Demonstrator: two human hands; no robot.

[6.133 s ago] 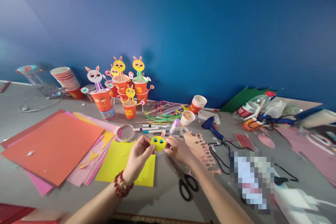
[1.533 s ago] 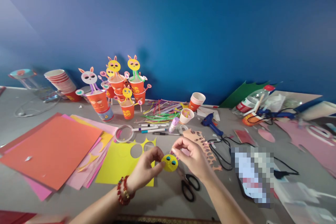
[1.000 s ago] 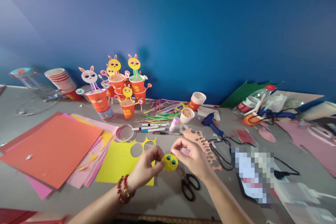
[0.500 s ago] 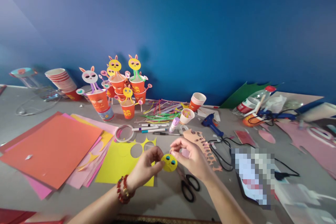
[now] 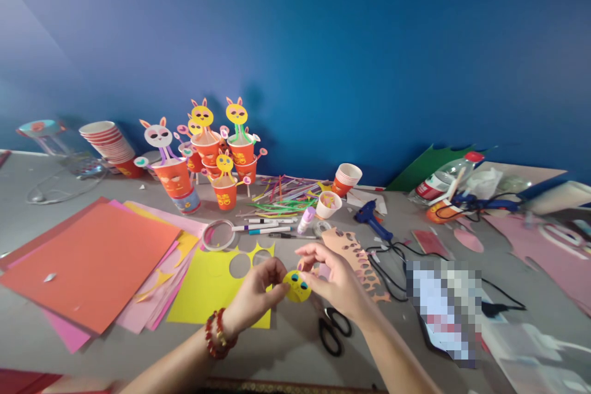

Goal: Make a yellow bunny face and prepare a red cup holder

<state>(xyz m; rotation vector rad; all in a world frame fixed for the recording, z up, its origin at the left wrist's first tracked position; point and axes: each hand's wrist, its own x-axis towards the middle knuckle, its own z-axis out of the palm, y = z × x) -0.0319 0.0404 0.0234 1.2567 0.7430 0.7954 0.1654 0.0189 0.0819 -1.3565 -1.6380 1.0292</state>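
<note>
hands [image 5: 255, 295] flank 1 yellow paper disc [image 5: 297, 291], left one pinching it

yellow disc [image 5: 297, 293]: matt paper | bottle [image 5: 446, 176]: smooth, glossy plastic

yellow disc [image 5: 297, 293] partly behind fingers [image 5: 277, 292], phone screen [image 5: 443, 314] pixelated

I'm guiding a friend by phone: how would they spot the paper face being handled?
At the grey table, find the left hand with red beads at its wrist. It pinches a round, blue-eyed yellow paper face. Unlike the faces rising from cups behind, this one is held.
</note>
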